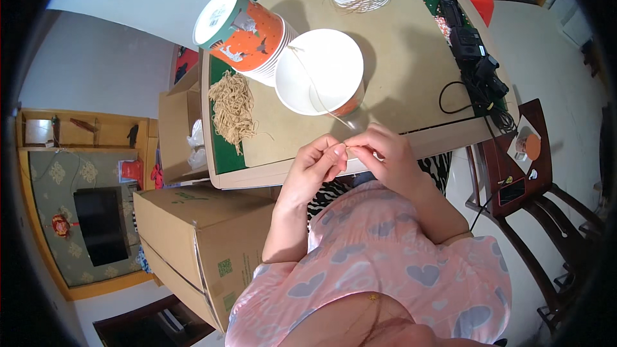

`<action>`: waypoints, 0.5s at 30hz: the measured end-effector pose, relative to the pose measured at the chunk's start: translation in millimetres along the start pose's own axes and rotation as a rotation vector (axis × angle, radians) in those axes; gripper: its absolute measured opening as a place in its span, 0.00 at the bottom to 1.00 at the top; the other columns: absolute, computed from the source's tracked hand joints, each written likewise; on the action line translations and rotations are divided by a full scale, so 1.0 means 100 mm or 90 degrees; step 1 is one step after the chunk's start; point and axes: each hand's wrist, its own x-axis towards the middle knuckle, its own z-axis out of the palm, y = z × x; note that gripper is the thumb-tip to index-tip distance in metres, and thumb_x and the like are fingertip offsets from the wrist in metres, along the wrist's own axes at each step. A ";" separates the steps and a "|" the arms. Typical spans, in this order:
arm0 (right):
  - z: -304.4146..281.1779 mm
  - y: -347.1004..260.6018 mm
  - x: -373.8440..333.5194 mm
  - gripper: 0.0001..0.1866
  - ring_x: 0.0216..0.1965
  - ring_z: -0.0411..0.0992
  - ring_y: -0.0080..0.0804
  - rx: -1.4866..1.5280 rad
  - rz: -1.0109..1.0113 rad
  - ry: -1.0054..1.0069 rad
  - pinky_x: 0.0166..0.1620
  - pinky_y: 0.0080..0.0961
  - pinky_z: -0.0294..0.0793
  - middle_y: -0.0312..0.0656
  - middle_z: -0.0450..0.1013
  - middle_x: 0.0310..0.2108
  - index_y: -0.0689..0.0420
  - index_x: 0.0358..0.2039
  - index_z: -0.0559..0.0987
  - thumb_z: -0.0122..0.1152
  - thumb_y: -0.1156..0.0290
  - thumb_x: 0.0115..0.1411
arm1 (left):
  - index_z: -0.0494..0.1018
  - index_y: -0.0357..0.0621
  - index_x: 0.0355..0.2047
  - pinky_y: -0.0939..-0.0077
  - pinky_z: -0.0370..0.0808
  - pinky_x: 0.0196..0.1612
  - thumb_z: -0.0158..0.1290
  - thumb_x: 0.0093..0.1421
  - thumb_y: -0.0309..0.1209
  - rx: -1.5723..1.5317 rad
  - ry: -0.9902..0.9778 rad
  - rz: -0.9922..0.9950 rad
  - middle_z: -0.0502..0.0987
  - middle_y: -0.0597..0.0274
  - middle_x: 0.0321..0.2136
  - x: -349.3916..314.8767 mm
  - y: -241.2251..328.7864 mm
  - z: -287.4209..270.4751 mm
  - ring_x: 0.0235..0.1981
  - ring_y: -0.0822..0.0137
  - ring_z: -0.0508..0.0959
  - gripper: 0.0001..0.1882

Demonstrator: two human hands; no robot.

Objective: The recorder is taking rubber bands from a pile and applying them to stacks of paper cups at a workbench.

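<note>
The wall [160, 6] is pale, the floor [546, 51] apparently tiled.

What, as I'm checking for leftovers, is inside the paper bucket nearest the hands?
A thin beige cord crosses the mouth of the paper bucket, with white inner surface showing. The narrow strip directly behind the cord is covered.

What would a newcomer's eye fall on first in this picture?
Probably the open white bucket, upper centre on the table, a thin cord crossing it. Just below, the left hand and right hand meet. Left of the bucket are stacked orange buckets and heaped tan cords.
</note>
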 end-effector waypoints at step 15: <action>0.03 0.07 -0.03 0.06 0.20 0.58 0.18 0.133 0.097 -0.044 0.23 0.18 0.57 0.32 0.64 0.20 0.57 0.29 0.77 0.64 0.80 0.50 | 0.73 0.40 0.29 0.89 0.64 0.26 0.59 0.55 0.22 0.131 0.082 0.093 0.75 0.70 0.24 -0.02 -0.06 -0.07 0.23 0.83 0.69 0.05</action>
